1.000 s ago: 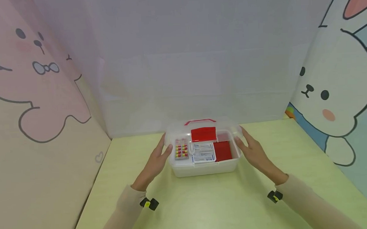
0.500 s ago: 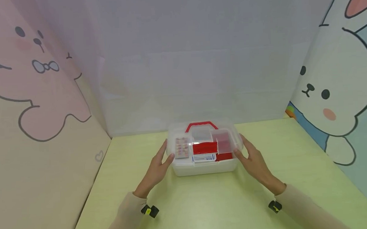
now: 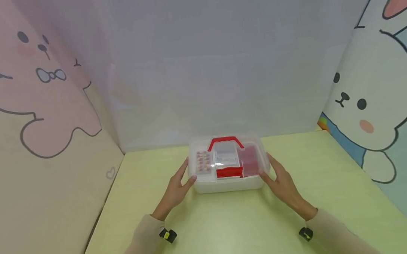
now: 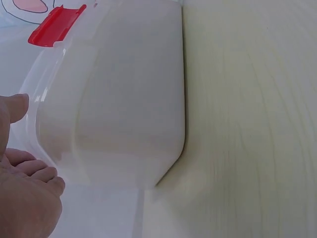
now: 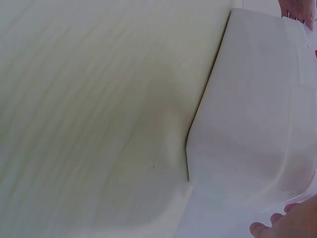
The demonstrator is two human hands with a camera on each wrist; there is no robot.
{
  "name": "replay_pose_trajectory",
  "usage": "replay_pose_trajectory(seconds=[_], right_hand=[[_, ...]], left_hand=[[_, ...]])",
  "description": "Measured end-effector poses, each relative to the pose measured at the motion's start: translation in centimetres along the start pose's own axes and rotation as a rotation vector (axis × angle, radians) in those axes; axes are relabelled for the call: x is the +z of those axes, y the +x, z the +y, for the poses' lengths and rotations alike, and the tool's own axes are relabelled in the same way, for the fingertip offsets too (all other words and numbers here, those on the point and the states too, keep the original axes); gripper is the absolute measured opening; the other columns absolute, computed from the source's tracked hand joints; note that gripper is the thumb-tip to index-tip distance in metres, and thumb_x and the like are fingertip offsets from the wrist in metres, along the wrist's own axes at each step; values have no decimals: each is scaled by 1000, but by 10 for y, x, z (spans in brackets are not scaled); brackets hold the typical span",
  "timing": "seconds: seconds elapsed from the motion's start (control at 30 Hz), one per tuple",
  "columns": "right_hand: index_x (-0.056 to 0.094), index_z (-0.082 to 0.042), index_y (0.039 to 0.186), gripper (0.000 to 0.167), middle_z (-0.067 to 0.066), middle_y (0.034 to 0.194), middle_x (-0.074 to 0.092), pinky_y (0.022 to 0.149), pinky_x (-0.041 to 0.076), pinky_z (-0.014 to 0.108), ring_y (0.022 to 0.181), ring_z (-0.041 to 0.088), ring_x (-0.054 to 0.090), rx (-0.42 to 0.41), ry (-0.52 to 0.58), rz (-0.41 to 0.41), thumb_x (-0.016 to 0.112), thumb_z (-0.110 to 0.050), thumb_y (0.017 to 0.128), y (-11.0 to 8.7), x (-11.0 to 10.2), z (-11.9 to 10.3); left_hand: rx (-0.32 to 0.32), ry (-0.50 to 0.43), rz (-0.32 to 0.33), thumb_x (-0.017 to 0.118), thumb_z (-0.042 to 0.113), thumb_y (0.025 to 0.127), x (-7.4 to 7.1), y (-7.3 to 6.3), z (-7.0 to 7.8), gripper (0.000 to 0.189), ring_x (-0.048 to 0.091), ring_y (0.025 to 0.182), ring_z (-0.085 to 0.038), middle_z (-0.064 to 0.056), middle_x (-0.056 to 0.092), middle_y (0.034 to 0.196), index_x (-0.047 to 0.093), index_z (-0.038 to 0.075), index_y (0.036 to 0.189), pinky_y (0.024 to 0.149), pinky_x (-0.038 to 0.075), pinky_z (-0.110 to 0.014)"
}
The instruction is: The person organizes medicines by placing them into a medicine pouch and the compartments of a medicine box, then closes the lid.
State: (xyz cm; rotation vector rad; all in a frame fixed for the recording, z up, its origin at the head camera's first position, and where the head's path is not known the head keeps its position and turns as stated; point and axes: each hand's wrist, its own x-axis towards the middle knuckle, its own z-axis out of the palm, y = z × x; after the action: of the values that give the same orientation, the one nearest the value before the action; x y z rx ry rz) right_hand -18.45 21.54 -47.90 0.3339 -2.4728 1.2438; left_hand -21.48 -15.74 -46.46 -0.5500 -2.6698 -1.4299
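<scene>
A white first-aid box (image 3: 229, 186) stands on the table, its clear lid (image 3: 194, 145) lying down over it. The lid carries a red handle (image 3: 225, 139) on top and a red latch (image 3: 229, 172) at the front. Through the plastic show a blister pack of capsules (image 3: 203, 162), white packets and a red item (image 3: 250, 161). My left hand (image 3: 175, 187) holds the lid's left end, thumb at the front corner. At the right end my right hand (image 3: 282, 182) holds it likewise. In the left wrist view, the left fingers (image 4: 37, 168) curl by the lid's end.
The pale wooden table (image 3: 220, 227) extends around the box. Behind it rises a white sheet (image 3: 219, 85). Side panels with a pink cartoon animal (image 3: 55, 109) and a white rabbit (image 3: 367, 91) flank the table. Each wrist wears a small black device (image 3: 168, 236).
The raised lid has swung down toward me onto the box, with both hands on its ends. The red latch has come down to the box's front, and the contents are now covered.
</scene>
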Motion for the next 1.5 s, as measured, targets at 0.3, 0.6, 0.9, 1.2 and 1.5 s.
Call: replay_pose_trajectory(seconds=[0.3,0.6,0.9,1.2,1.5], right_hand=[[26,-11,156,72,25,154,36,107,31,68,140,49,34,18,-5,-7,62,-25,95,-2,-1,3],[22,-15,157,84,21,154,37,96,46,64,126,43,52,-49,-14,-20,71,-19,89,-2,1,2],[28,-12,155,97,23,151,41,89,53,53,117,42,60,-107,-93,23,83,-8,76,-2,1,5],[37,-13,152,95,21,148,47,91,51,17,111,39,65,-130,-99,95,86,-7,70,-4,4,9],[46,-14,147,95,18,144,53,91,47,9,102,36,70,-175,-89,179,88,-4,63,-4,7,15]], left_hand=[[11,-54,12,61,40,96,7,-1,-4,77,28,148,-32,-5,22,163,20,22,158,116,29,-49],[-6,-44,22,74,30,88,13,-1,-3,90,35,145,-34,-2,22,164,17,33,157,112,35,-48],[-54,6,42,79,23,83,18,-2,-6,97,37,145,-29,4,22,164,16,40,156,111,37,-42],[-30,-8,70,79,19,82,18,-4,-3,95,41,143,-29,3,25,163,22,40,154,111,37,-39],[47,8,114,79,17,81,18,-4,-6,91,45,140,-28,2,31,160,28,36,154,111,38,-41]])
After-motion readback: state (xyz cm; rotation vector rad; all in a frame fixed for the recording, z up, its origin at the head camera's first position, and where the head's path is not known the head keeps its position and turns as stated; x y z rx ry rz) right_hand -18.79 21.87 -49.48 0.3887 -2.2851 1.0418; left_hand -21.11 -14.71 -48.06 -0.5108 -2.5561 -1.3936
